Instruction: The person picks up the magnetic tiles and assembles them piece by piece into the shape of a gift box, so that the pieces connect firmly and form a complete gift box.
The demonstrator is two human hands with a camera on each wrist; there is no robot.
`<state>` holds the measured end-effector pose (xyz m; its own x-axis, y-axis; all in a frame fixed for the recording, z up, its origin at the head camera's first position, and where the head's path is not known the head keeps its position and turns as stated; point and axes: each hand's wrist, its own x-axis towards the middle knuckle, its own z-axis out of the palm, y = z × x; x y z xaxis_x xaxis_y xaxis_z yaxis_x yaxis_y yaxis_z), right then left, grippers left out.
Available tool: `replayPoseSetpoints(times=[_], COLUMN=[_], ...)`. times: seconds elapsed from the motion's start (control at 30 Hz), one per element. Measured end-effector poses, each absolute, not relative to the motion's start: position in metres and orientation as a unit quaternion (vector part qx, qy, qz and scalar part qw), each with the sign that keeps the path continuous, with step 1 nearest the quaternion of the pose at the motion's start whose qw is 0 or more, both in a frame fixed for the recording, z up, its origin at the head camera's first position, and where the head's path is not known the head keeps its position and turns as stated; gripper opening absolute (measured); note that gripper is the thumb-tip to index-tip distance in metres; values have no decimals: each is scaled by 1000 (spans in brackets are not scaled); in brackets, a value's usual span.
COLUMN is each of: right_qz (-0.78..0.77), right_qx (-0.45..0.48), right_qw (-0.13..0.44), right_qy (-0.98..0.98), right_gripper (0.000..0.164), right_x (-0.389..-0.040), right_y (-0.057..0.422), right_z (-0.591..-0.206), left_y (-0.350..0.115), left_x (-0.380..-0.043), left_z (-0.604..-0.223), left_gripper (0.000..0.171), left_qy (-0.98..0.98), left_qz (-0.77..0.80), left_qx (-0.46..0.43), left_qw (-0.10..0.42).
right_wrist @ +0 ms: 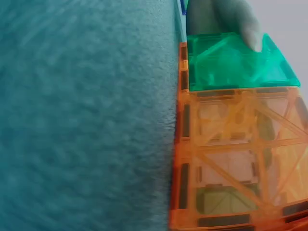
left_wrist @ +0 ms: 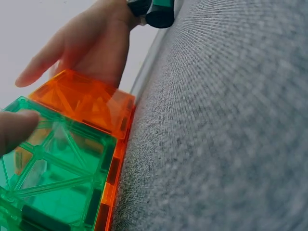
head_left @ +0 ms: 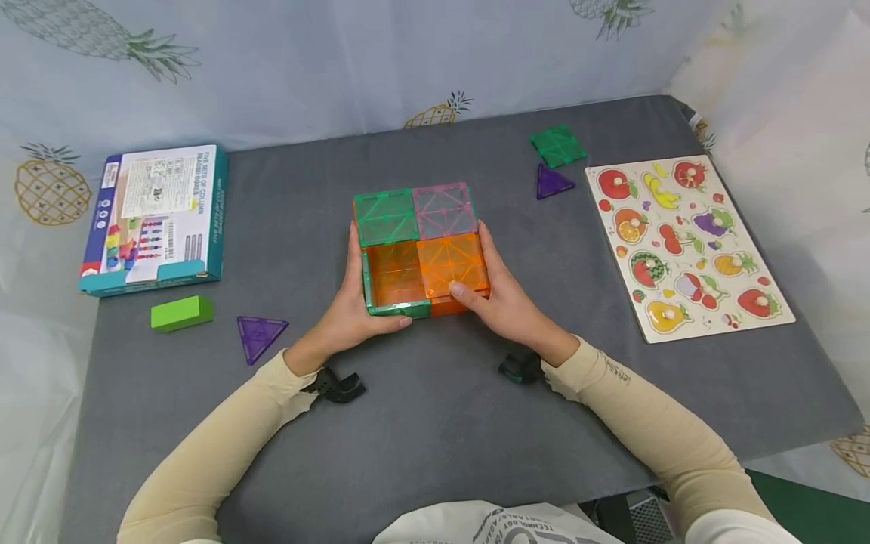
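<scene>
A box of translucent magnetic tiles [head_left: 445, 208] sits on the grey table between both hands. Its top has a green tile [head_left: 386, 217], a pink tile and an orange tile [head_left: 451, 263]; the front-left quarter is uncovered, showing an orange interior. The left hand [head_left: 347, 310] holds the left side, its thumb along the green front wall [left_wrist: 57, 168]. On the right side, the right hand [head_left: 510, 302] grips the box with its thumb on top of the orange tile. The orange side wall [right_wrist: 240, 154] shows in the right wrist view. Fingers behind the walls are partly hidden.
At left lie a boxed toy set [head_left: 159, 211], a green block [head_left: 181, 313] and a purple triangle tile [head_left: 260, 336]. Toward the back right are a green tile [head_left: 557, 146] and another purple triangle [head_left: 552, 182], beside a fruit puzzle board [head_left: 686, 249].
</scene>
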<state>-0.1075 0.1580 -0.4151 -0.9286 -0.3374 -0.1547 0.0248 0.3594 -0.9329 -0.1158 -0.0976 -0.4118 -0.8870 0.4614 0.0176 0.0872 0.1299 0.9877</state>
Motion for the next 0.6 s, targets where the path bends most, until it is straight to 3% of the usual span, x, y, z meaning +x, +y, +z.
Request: replayPoseSetpoints(times=[0.17,0.33,0.5,0.6], right_qz=[-505,-363,-189,-125], right_qx=[-95,-49,13,57], right_qw=[138,80,153,212], right_qy=[847,927,970,968], right_gripper=[86,69,80,88], right_x=[-122,-186,-273,-304], right_y=[172,211,256,268], right_z=[-401,-377,-374,-385], left_y=[-99,-99,-100,-102], left_x=[-116,-118,-117,-117], left_z=[-415,-419,-421,-420], left_gripper=[135,136,136,136], left_qy=[744,735,741,753], left_qz=[627,638,632,616], left_qx=[187,187,187,190], left_qw=[138,133,132,134])
